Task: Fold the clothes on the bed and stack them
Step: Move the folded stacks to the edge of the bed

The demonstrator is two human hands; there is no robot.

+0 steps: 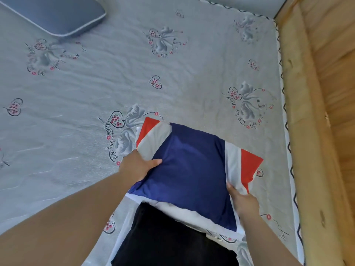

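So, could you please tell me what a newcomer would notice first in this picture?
Probably the folded blue, white and red garment at centre, gripped by the left hand and right hand at its sides. Next, the dark folded garment just below it, on the grey bedsheet with heart prints.

folded garment (192,169) on bed (96,112), pillow (57,14) far left

A bed fills most of the view, covered by a pale grey sheet (119,77) printed with grey flowers, small red-dotted hearts and looping script. A blue-grey pillow (57,14) with light piping lies at the far left corner. Along the right runs a light wooden bed frame (307,112), evenly lit.
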